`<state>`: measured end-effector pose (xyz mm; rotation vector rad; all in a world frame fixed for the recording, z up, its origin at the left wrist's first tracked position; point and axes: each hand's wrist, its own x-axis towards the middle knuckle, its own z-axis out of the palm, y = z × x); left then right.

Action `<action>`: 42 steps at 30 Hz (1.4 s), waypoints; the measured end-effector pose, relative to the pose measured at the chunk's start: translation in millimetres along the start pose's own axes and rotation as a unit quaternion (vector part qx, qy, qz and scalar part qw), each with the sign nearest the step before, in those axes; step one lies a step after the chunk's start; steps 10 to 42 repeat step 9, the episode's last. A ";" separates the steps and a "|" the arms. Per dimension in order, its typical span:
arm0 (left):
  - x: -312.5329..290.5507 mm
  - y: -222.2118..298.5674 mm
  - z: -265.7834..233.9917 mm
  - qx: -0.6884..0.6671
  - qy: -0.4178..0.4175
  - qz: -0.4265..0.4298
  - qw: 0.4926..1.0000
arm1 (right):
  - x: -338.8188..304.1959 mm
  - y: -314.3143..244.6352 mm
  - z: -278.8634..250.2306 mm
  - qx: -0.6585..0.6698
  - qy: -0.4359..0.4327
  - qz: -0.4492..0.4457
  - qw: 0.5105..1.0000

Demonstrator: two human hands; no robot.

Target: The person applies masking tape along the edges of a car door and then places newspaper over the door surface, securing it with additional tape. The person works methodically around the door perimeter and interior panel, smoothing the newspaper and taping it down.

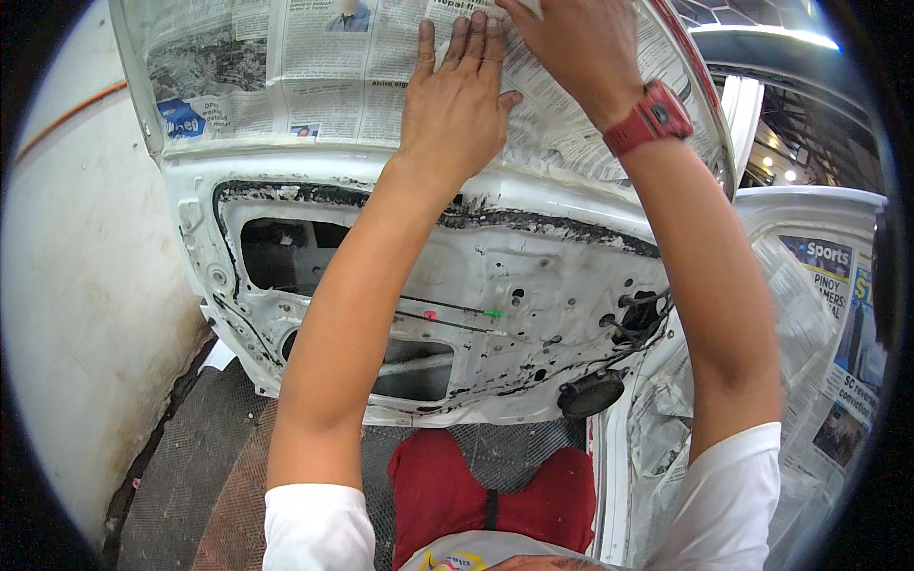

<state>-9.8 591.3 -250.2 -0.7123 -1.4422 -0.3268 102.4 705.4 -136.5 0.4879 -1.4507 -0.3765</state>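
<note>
Newspaper sheets (324,86) cover the window area of a white car door (495,266). My left hand (455,114) lies flat on the paper, its fingers stretched upward and its thumb out to the side. To the right, my right hand (581,48) is at the top edge of the picture, over the same paper, which is wrinkled below it. Most of its fingers are cut off or blurred, so its grip cannot be made out. A red watch (649,119) is on my right wrist. Below the paper, the door's bare inner panel shows openings and black sealant residue.
A round black speaker (590,393) hangs by wires at the door's lower right. Thin rods with green and red clips (491,313) cross the panel. A stained white wall (76,257) stands at left. More newspaper (790,305) covers the car body at right. Dark matting (190,466) covers the floor.
</note>
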 end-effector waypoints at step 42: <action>3.8 0.1 -13.2 0.045 -0.055 0.000 0.997 | 16.7 16.4 -31.3 0.140 0.052 0.116 0.982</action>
